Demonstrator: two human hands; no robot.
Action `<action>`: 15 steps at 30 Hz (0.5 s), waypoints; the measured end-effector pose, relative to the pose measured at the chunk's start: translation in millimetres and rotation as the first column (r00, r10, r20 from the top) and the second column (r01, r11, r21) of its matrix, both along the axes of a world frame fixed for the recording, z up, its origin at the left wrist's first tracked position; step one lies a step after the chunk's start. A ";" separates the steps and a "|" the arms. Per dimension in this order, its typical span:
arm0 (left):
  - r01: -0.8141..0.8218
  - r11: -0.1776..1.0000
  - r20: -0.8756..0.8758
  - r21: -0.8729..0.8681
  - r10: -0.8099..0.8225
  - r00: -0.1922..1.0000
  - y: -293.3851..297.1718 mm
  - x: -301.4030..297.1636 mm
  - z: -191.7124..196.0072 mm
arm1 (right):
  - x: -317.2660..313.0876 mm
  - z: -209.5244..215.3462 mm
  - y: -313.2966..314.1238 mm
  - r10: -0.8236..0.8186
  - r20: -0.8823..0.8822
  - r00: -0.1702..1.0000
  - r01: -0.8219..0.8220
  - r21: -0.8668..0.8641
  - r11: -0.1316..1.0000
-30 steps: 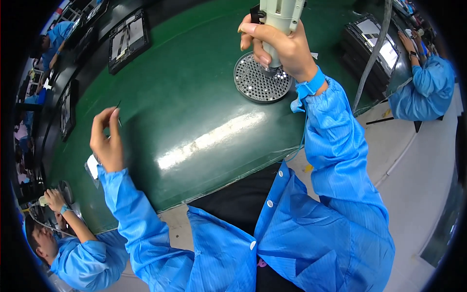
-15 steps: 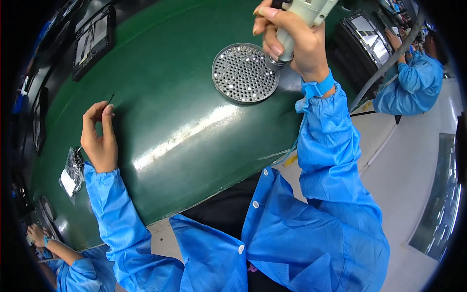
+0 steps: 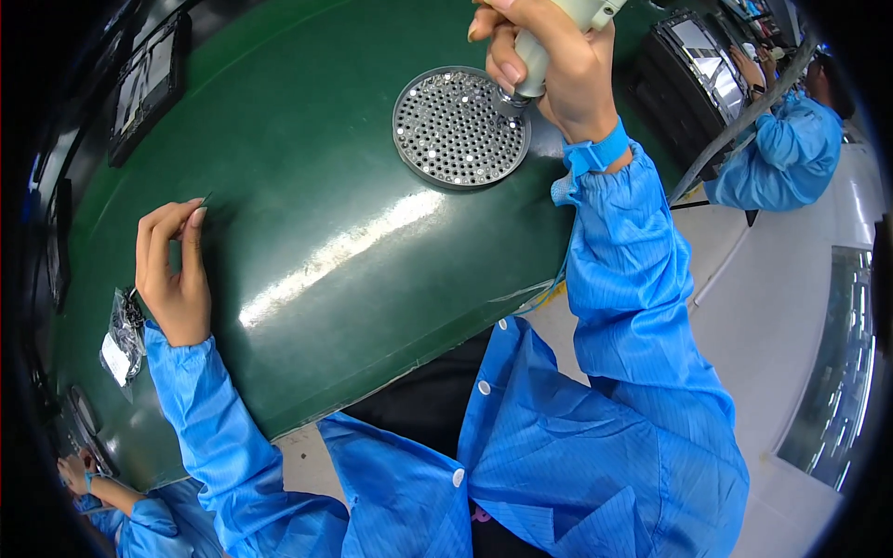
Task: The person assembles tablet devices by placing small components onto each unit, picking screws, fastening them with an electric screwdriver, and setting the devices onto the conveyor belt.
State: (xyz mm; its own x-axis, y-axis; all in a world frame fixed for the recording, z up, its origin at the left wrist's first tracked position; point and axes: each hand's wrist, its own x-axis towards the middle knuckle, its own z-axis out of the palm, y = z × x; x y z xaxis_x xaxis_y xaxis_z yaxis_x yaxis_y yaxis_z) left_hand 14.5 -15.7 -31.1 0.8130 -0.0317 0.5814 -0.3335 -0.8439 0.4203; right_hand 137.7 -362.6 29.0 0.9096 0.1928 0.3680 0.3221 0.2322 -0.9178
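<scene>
Remotely, through the head camera, I observe the right hand [image 3: 577,82] clenched around a pale handheld tool [image 3: 533,67], its fingers curled about the lower body while the top runs out of view. The tool's metal nose stands at the right rim of a round grey dish [image 3: 460,130]; whether the two touch, I cannot tell. The left hand [image 3: 177,293], well apart, is drawn into a pinch: thumb and forefinger meet around a thin dark rod [image 3: 207,198], too small for me to identify, with the remaining fingers loosely bent.

A blue strap [image 3: 597,152] encircles the right wrist below the tool. The dish is pierced by many regular holes, with small bright pieces scattered among them, and lies on the green desk [image 3: 307,158] ahead of the wearer. Just beside the left wrist I note a clear bag [image 3: 121,344] with a white label and dark contents.

Farther out, a dark-framed panel [image 3: 149,88] lies at upper left, and a dark stack [image 3: 693,79] carrying a similar panel stands at upper right, near a grey cable [image 3: 744,121]. At the margins appear a co-worker's blue sleeve [image 3: 795,149], right, and another co-worker's hand [image 3: 73,470], lower left.
</scene>
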 end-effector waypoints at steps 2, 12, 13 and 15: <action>-0.001 1.000 -0.010 0.004 0.001 1.000 -2.7 -0.4 1.9 | 2.4 -0.5 -2.8 0.011 0.008 1.000 -0.011 -0.005 1.000; 0.008 0.999 -0.021 0.033 -0.007 1.000 -6.5 1.6 0.6 | 8.3 -3.8 -9.4 0.012 0.021 1.000 -0.012 -0.014 1.000; 0.005 1.000 -0.022 0.028 -0.004 1.000 -6.8 2.1 -0.6 | 8.6 -4.4 -10.1 0.009 0.020 1.000 -0.009 -0.012 1.000; 0.012 1.000 -0.025 0.018 -0.011 1.000 -7.5 2.2 -2.6 | 8.8 -5.8 -11.5 0.003 0.014 1.000 -0.003 -0.018 1.000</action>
State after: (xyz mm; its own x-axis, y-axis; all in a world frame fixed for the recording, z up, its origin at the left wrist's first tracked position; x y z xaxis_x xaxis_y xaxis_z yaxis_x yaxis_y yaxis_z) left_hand 16.7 -23.3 -33.7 0.8270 -0.0514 0.5598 -0.3325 -0.8477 0.4133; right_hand 146.5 -374.1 23.2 0.9037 0.2023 0.3775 0.3346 0.2166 -0.9171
